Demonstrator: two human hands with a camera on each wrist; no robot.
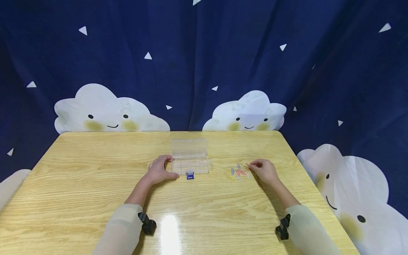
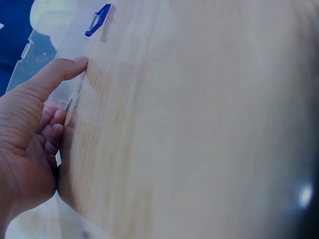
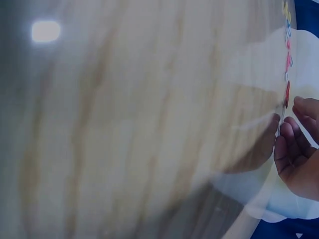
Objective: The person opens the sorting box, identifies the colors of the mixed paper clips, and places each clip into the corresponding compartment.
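Observation:
A clear plastic compartment box (image 1: 194, 164) lies with its lid (image 1: 189, 147) raised at the back and a blue latch (image 1: 190, 175) at its front. My left hand (image 1: 158, 170) grips the box's left end, thumb at the front corner and fingers at the back; the left wrist view shows the thumb (image 2: 65, 69) along the edge. To the right is a loose group of colored paper clips (image 1: 239, 172). At its right side, my right hand (image 1: 265, 170) has its fingertips at a red paper clip (image 1: 247, 167). In the right wrist view, a gap separates thumb and fingers beside that red clip (image 3: 287, 93).
Everything lies on a light wooden table (image 1: 204, 202). Its back edge meets a dark blue curtain (image 1: 178, 53) with white clouds and triangles. Each sleeved forearm carries a black wrist camera, the left one (image 1: 148, 224) and the right one (image 1: 282, 227).

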